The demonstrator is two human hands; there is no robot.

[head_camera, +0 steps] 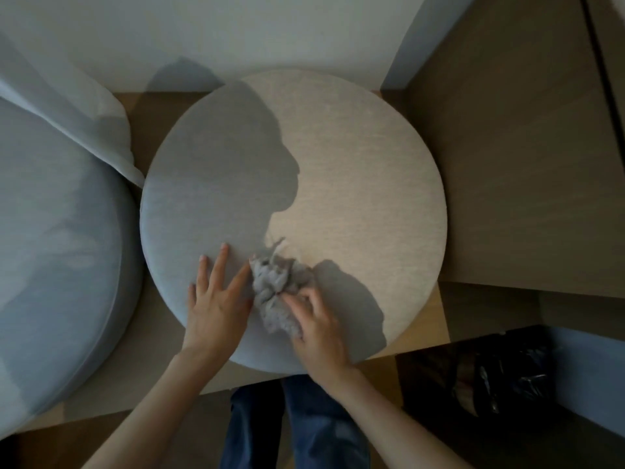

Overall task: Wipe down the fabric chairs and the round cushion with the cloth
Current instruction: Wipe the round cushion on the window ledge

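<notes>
Cloth (277, 292), crumpled, on the near part of the round cushion (355, 164), pinched in the curled fingers of the right hand (321, 330). Left hand (216, 299) flat beside it, fingers straight and spread on the cushion. Fabric chair (61, 248) just left of the cushion.

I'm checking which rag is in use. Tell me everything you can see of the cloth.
The cloth is a grey rag, fuzzy, with loose threads at its far edge. It is bunched into a crumpled wad on the near part of the round cushion. The right hand pinches its near end; the left hand, flat on the cushion, seems to touch its left side.
</notes>
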